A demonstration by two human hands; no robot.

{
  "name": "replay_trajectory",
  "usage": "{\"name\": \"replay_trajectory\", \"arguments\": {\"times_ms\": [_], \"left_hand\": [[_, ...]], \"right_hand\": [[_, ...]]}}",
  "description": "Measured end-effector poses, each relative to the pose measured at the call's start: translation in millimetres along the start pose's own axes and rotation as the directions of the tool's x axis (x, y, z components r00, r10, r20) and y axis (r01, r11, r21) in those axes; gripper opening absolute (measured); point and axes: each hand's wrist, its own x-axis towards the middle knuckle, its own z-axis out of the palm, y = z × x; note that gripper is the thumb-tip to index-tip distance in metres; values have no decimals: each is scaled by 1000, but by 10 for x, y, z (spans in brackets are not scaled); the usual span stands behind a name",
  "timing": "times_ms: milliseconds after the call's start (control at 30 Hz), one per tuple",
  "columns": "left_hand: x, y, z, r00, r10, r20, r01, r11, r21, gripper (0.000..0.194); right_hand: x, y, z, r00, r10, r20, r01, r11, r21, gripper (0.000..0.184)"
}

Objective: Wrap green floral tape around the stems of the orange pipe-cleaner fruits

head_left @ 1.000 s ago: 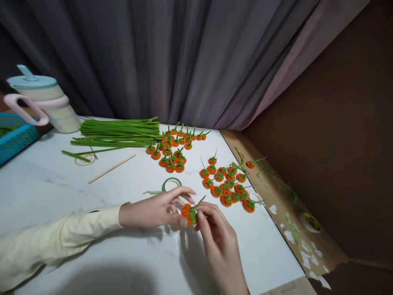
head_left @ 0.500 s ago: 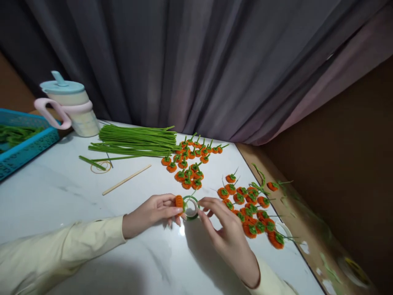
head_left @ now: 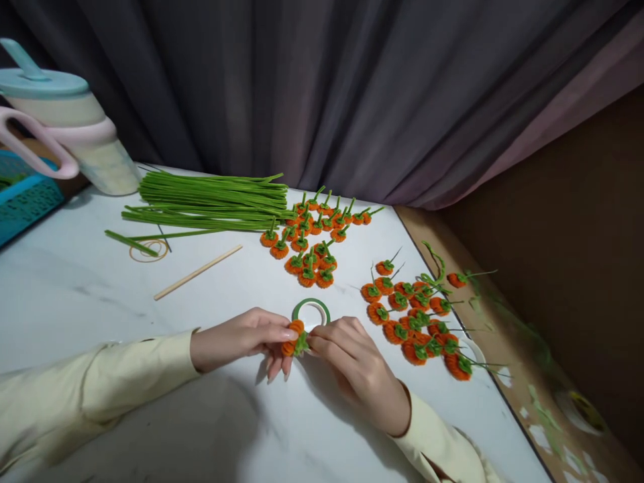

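Observation:
My left hand pinches a small orange pipe-cleaner pumpkin between thumb and fingers, its green leafy top turned to the right. At that top, the fingertips of my right hand are closed in a pinch where the thin stem comes out; the stem itself is hidden by them. Just behind both hands a roll of green tape lies flat. To the right of my right hand is a group of similar pumpkins with thin dark stems. Farther back sit more pumpkins with thick green stems.
A bundle of green pipe cleaners lies at the back. In front are a wooden stick and rubber bands. A handled tumbler and a blue basket stand left. Paper scraps lie beyond the right table edge.
My right hand has moved in to the pumpkin and closed at its stem. The pumpkin has come off from beside the tape roll, toward me. The view has shifted slightly.

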Motion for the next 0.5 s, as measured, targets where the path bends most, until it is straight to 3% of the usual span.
{"name": "replay_trajectory", "arguments": {"times_ms": [100, 200, 367, 500], "left_hand": [[5, 3, -5, 1000, -5, 20, 5, 1000, 14, 35], [-6, -3, -12, 999, 0, 33, -1, 999, 50, 33], [-35, -20, -6, 997, -1, 77, -9, 992, 125, 30], [-44, -22, -6, 995, 13, 102, -25, 992, 122, 30]], "right_hand": [[-15, -5, 0, 999, 45, 26, -48, 991, 125, 24], [3, -32, -9, 983, 171, 70, -184, 940, 286, 18], [53, -64, -43, 899, 391, 197, -438, 788, 433, 18], [55, -55, -41, 843, 467, 265, -537, 710, 456, 20]]}}
